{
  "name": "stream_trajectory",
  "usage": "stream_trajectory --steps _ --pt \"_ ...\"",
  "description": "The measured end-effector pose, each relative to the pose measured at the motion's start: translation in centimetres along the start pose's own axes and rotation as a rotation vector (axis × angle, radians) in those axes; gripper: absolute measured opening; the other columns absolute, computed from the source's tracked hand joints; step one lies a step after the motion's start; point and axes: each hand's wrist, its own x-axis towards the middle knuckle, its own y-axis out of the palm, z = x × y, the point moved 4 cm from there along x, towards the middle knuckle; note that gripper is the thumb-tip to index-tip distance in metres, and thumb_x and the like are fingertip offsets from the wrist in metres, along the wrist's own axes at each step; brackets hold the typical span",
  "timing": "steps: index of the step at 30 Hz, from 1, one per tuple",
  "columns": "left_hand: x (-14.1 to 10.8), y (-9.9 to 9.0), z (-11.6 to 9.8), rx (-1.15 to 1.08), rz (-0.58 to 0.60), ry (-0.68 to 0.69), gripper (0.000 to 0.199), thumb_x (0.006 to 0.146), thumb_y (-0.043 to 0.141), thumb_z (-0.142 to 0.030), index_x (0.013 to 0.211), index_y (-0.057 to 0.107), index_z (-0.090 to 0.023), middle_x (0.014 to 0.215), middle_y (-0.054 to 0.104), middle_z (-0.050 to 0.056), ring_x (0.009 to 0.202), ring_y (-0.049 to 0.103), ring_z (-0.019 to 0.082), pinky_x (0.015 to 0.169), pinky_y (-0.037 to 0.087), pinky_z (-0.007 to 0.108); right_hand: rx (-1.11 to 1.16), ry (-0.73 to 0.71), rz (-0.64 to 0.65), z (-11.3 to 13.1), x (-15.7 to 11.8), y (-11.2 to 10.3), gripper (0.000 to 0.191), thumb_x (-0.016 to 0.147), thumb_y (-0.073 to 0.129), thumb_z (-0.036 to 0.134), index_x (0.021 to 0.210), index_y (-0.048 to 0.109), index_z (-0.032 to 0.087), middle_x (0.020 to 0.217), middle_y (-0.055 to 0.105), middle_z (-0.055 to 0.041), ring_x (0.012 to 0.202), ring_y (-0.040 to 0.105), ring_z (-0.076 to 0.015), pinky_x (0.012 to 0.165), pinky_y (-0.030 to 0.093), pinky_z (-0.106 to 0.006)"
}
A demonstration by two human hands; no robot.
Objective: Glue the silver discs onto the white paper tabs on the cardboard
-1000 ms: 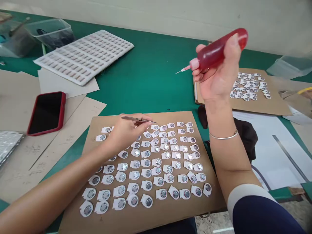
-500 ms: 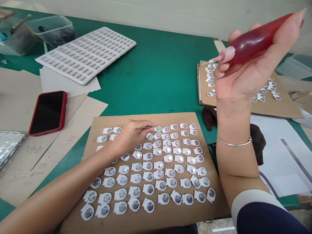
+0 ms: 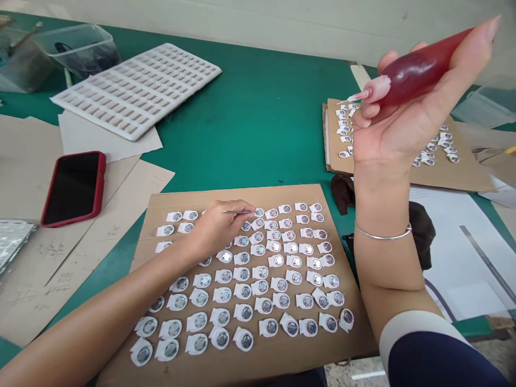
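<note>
My left hand [image 3: 217,228] pinches thin metal tweezers [image 3: 234,212], whose tip meets a small white piece with a round metallic centre [image 3: 259,213] in the top row. That piece lies on a brown cardboard sheet [image 3: 226,371] bearing rows of similar pieces. Raised at the upper right, my right hand [image 3: 411,118] is wrapped round a dark red squeeze bottle [image 3: 423,70]. Its fine needle nozzle points left, in the air away from the near sheet. The left forearm hides some pieces on the left side.
A white slotted tray [image 3: 137,91] lies at the back left, near clear plastic boxes [image 3: 80,48]. A red-cased phone [image 3: 73,188] rests on cardboard at the left. Behind my right hand is a second cardboard sheet [image 3: 463,174] with pieces; dark cloth [image 3: 422,236] lies below it.
The whole view has shifted slightly, moving the scene a little left. Both hands keep nearly the same pose and the same holds.
</note>
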Motion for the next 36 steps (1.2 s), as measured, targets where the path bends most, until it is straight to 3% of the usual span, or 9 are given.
stream_trajectory --steps 6,12,17,21,25,30,36 --pt "0.0 0.1 -0.3 0.034 0.016 0.002 0.017 0.084 0.049 -0.020 0.089 0.065 -0.015 0.088 0.069 0.005 0.075 0.063 0.013 0.065 0.051 0.025 -0.068 0.003 -0.028 -0.2 -0.1 0.1 0.041 0.080 0.033 0.058 0.070 0.050 0.023 0.080 0.056 -0.0011 0.056 0.054 -0.0065 0.039 0.039 -0.019" --pt "-0.2 0.8 -0.8 0.124 0.051 0.179 0.019 0.084 0.045 -0.013 0.090 0.063 -0.013 0.087 0.068 0.008 0.077 0.063 0.016 0.069 0.051 0.030 -0.080 0.011 -0.005 -0.6 -0.2 0.4 0.038 0.079 0.034 0.059 0.069 0.048 0.025 0.079 0.056 -0.0022 0.056 0.055 -0.0095 0.036 0.034 -0.022" --pt "-0.4 1.0 -1.5 0.214 0.111 0.252 0.022 0.079 0.041 -0.006 0.085 0.061 -0.013 0.078 0.065 0.008 0.074 0.061 0.017 0.068 0.050 0.032 -0.047 0.162 0.090 -2.1 -1.0 1.2 0.034 0.077 0.045 0.057 0.080 0.049 0.023 0.077 0.058 -0.0013 0.052 0.054 -0.0082 0.033 0.029 -0.020" --pt "-0.7 1.4 -2.2 0.352 0.247 0.263 0.020 0.074 0.040 -0.004 0.080 0.058 -0.011 0.070 0.060 0.008 0.066 0.056 0.018 0.064 0.048 0.034 -0.182 0.357 0.209 -4.4 -2.7 2.4 0.036 0.073 0.051 0.058 0.079 0.051 0.023 0.074 0.062 -0.0013 0.047 0.056 -0.0100 0.030 0.026 -0.020" --pt "-1.2 2.1 -2.8 0.488 0.329 0.292 0.019 0.069 0.041 0.000 0.074 0.056 -0.010 0.069 0.059 0.008 0.064 0.054 0.018 0.065 0.047 0.035 -0.309 0.440 0.329 -6.6 -5.2 2.6 0.038 0.075 0.048 0.059 0.079 0.050 0.022 0.071 0.062 -0.0007 0.040 0.054 -0.0096 0.029 0.025 -0.021" --pt "-2.0 3.1 -3.1 0.626 0.262 0.407 0.028 0.066 0.037 0.008 0.073 0.058 -0.008 0.068 0.060 0.011 0.068 0.057 0.021 0.064 0.047 0.036 -0.397 0.493 0.361 -8.4 -8.0 1.7 0.034 0.075 0.052 0.056 0.075 0.051 0.022 0.066 0.060 0.0007 0.041 0.055 -0.0106 0.034 0.037 -0.025" --pt "-2.7 3.9 -3.4 0.788 0.192 0.522 0.029 0.070 0.037 0.007 0.078 0.060 -0.008 0.069 0.061 0.013 0.065 0.057 0.022 0.063 0.046 0.037 -0.541 0.411 0.526 -8.8 -10.5 2.4 0.030 0.072 0.058 0.054 0.071 0.051 0.024 0.050 0.054 0.0037 0.047 0.056 -0.0143 0.048 0.047 -0.031"
